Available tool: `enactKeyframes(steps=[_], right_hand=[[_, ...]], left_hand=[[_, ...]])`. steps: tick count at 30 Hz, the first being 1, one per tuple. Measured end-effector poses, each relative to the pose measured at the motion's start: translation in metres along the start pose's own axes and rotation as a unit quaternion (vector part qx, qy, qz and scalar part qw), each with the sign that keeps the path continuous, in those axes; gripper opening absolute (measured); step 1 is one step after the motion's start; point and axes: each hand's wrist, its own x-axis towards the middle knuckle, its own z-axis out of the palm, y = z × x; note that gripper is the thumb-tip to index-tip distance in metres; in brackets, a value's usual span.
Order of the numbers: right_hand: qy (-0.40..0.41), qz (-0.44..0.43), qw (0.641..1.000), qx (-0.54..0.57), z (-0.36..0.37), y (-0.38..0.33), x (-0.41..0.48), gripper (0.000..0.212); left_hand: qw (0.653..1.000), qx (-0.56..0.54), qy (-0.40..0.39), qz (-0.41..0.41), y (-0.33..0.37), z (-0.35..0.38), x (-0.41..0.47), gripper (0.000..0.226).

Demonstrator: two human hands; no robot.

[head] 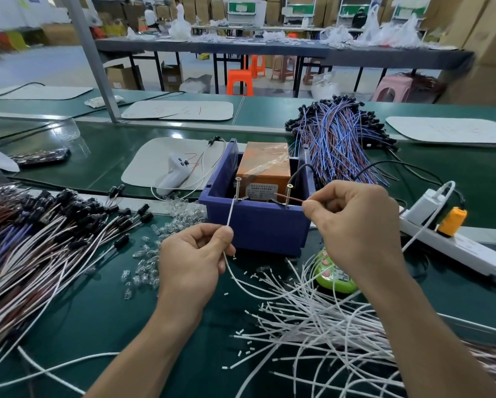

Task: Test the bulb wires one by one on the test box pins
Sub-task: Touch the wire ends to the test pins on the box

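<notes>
Head view looked down on two bare forearms reaching forward over a green counter (97, 311). The left hand (195, 259), fingers curled, pinched a white wire (231, 209) between thumb and forefinger, its end slanting up to the left screw pin (237, 188) on the front rim of the blue test box (258, 225). The right hand (353, 222), held higher, pinched a brown wire (294, 198) whose end lay across the right screw pin (288, 192). Loose white wires (312, 320) sprawled beneath the right forearm.
</notes>
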Motion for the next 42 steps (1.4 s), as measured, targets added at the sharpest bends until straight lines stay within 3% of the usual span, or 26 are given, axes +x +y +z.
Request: enactKeyframes(steps=[25,42], right_hand=[[-0.006,0.008,1.0,-0.012,0.0,-0.002,-0.001,0.019],[0.007,-0.031,0.994,-0.109,0.003,-0.012,-0.008,0.011]], left_hand=[[1.0,0.009,0.005,0.002,0.004,-0.002,0.0,0.025],[1.0,-0.001,0.011,-0.015,0.001,-0.004,0.005,0.024]])
